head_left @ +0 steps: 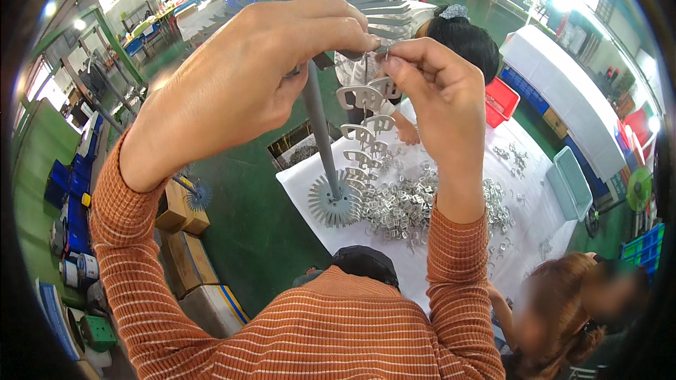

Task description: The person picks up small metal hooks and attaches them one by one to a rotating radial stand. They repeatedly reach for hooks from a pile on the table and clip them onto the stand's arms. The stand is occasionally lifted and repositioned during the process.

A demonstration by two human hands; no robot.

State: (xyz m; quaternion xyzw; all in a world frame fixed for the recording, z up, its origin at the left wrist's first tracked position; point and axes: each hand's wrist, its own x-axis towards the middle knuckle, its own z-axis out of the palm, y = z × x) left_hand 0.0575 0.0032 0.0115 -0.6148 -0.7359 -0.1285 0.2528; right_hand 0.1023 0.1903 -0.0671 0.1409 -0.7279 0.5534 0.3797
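A string of silver metal clips [362, 98] hangs one below another from between my raised hands, beside a grey pole [320, 119]. My left hand [246, 63] is closed at the top of the string, fingertips pressed by the fins of the upper grey finned disc [384, 14]; what they hold is hidden. My right hand [443, 88] pinches a thin metal piece [386, 53] between thumb and forefinger, close to the left fingertips. At the pole's lower end is another finned disc [325, 204], next to the bottom of the string.
Loose silver clips [401, 207] lie heaped on a white-covered table [531, 169]. A person with dark hair [465, 42] is across the table; another [556, 302] is at right. A red basket [498, 102], a pale green basket [569, 183] and cardboard boxes [186, 260] stand around.
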